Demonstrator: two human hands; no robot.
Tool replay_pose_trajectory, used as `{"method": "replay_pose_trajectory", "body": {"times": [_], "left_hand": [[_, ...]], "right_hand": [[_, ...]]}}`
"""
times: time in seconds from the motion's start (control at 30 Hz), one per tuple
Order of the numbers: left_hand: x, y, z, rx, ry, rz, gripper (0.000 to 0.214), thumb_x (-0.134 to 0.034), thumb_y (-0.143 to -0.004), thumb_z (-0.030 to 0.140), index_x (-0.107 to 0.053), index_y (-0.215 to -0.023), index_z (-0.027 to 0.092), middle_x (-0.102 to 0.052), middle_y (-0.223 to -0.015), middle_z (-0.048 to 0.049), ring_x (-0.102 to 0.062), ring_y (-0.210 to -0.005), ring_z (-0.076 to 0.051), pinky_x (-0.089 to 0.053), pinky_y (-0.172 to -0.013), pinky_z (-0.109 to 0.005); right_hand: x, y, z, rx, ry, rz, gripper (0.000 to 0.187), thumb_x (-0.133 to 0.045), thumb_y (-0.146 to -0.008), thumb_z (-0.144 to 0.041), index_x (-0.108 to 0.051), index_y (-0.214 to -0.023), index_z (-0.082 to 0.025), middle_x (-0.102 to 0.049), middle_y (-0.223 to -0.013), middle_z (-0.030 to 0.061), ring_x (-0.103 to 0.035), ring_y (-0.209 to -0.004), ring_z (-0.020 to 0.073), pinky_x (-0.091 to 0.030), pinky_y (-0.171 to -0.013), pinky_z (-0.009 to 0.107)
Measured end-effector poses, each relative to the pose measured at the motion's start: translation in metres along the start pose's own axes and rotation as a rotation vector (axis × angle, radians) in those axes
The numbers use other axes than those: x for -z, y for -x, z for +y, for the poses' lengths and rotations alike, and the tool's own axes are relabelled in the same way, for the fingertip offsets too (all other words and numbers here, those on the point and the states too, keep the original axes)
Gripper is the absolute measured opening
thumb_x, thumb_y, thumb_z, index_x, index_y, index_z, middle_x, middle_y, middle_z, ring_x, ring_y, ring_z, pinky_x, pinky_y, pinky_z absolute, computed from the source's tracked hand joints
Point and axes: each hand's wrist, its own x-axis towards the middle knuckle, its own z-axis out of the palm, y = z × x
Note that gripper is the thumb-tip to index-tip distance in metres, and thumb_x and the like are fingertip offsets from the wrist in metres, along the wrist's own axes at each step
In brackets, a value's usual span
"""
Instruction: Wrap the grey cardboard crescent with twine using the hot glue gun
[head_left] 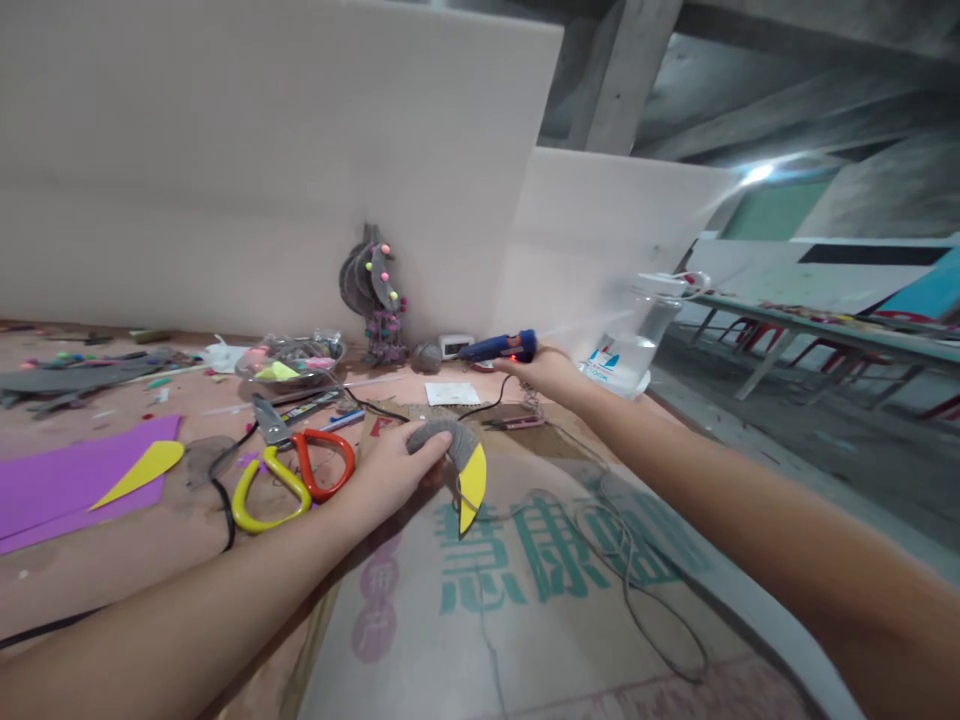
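My left hand is closed on a curved grey felt piece with a yellow foam tip, held just above a flattened cardboard sheet. My right hand reaches further back and grips a blue hot glue gun, its nozzle pointing left, its black cord trailing over the cardboard. The two hands are apart, the glue gun behind and to the right of the felt piece.
Scissors with one red and one yellow handle lie left of my left hand. A purple foam sheet carries a yellow crescent. A bowl of scraps, a grey craft ornament with beads and a clear plastic jug stand at the back.
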Motion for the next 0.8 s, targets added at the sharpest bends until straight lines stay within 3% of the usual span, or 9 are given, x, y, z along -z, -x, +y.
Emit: {"method": "replay_pose_trajectory", "body": {"times": [0.17,0.27,0.43,0.53,0.6,0.67,0.8], "left_hand": [[0.000,0.001,0.000,0.009,-0.041,-0.011,0.031,-0.046,-0.078,0.043,-0.049,-0.062,0.018,-0.050,-0.051,0.0036,-0.045,-0.047,-0.011,-0.032,-0.046,-0.022],[0.000,0.001,0.000,-0.009,-0.052,-0.020,0.031,-0.045,-0.078,0.043,-0.049,-0.061,0.017,-0.050,-0.051,0.0034,-0.046,-0.048,-0.011,-0.032,-0.047,-0.022],[0.001,0.000,0.001,-0.001,-0.046,0.039,0.028,-0.050,-0.073,0.042,-0.054,-0.062,0.016,-0.054,-0.051,0.0022,-0.047,-0.047,-0.012,-0.033,-0.046,-0.022],[0.001,0.000,0.000,0.011,-0.017,0.055,0.027,-0.052,-0.072,0.042,-0.056,-0.063,0.016,-0.054,-0.049,0.0018,-0.047,-0.046,-0.012,-0.033,-0.045,-0.022],[0.000,0.000,-0.001,0.012,0.013,0.047,0.028,-0.053,-0.072,0.042,-0.055,-0.062,0.016,-0.053,-0.049,0.0020,-0.046,-0.046,-0.012,-0.034,-0.045,-0.022],[0.000,0.000,-0.002,-0.008,0.048,0.024,0.028,-0.051,-0.074,0.042,-0.054,-0.063,0.016,-0.053,-0.050,0.0022,-0.046,-0.046,-0.011,-0.034,-0.045,-0.021],[-0.001,-0.001,-0.006,-0.031,0.111,0.028,0.028,-0.048,-0.078,0.043,-0.054,-0.072,0.016,-0.055,-0.058,0.0018,-0.049,-0.048,-0.010,-0.037,-0.045,-0.020]], "right_hand": [[-0.044,-0.026,0.022,0.001,0.013,-0.082,0.035,-0.058,-0.072,-0.044,-0.067,-0.081,-0.010,-0.068,-0.075,0.0067,-0.061,-0.068,0.0159,-0.043,-0.062,0.022],[-0.053,-0.026,0.031,-0.005,0.035,-0.109,0.038,-0.059,-0.071,-0.045,-0.066,-0.080,-0.009,-0.067,-0.071,0.0079,-0.061,-0.066,0.0171,-0.044,-0.061,0.024],[-0.040,-0.015,0.037,0.036,0.030,-0.139,0.040,-0.060,-0.073,-0.043,-0.062,-0.100,-0.013,-0.068,-0.092,0.0081,-0.062,-0.080,0.0183,-0.045,-0.072,0.026],[-0.027,0.005,0.035,0.054,0.029,-0.093,0.043,-0.055,-0.078,-0.042,-0.054,-0.111,-0.015,-0.062,-0.110,0.0101,-0.058,-0.094,0.0190,-0.044,-0.080,0.028],[-0.018,0.023,0.027,0.055,0.016,-0.053,0.041,-0.050,-0.080,-0.045,-0.053,-0.108,-0.015,-0.062,-0.107,0.0103,-0.059,-0.090,0.0185,-0.045,-0.076,0.029],[-0.011,0.046,0.014,0.048,-0.084,-0.048,0.034,-0.051,-0.079,-0.049,-0.053,-0.090,-0.016,-0.064,-0.089,0.0076,-0.059,-0.073,0.0156,-0.047,-0.064,0.027],[-0.006,0.090,-0.018,-0.084,-0.490,-0.451,0.030,-0.051,-0.079,-0.049,-0.042,-0.085,-0.021,-0.060,-0.070,-0.0006,-0.051,-0.044,0.0083,-0.044,-0.042,0.022]]}}
